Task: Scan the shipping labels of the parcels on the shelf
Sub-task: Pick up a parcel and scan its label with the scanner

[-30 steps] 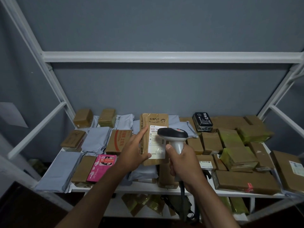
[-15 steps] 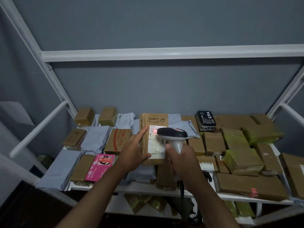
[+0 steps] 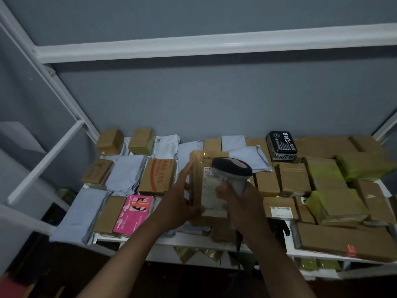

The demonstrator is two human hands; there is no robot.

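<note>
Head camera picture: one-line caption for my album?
Left hand holds a labelled brown parcel while right hand aims a handheld scanner.

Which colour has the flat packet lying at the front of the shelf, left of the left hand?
Bright pink packet, seen in the head view.

We see a white metal shelf (image 3: 193, 240) crowded with brown cardboard parcels (image 3: 345, 240), grey mailer bags (image 3: 77, 214) toward nine o'clock, a pink box (image 3: 134, 214) at seven, a black packet (image 3: 281, 145) at one, and what seem yellow-green wrapped bundles (image 3: 337, 206) toward three.
</note>
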